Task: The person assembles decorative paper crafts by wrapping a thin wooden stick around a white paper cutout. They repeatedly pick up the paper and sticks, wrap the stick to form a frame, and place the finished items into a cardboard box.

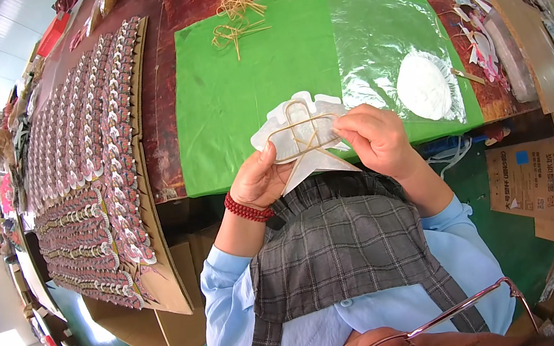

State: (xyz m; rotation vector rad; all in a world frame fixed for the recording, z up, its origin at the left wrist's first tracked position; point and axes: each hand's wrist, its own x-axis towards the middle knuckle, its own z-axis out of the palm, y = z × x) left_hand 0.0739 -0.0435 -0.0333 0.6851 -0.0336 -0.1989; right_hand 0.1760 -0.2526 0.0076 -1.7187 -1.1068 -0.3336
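Now my left hand [256, 175] grips a white, lobed, sheet-like shape [283, 141], my right hand [379, 140] pinching its bent tan-strip frame [299, 123].

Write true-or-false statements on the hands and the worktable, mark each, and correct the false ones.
1. The left hand holds a white cutout. True.
2. The left wrist is bare. False: it wears a red bead bracelet.
3. The right hand is at the right end of a thin tan frame. True.
4. The white mound lies left of both hands. False: it lies to their right, on a clear plastic sheet.
5. Rows of patterned pieces lie left of the green mat. True.
6. The apron is plain red. False: it is dark checked cloth.
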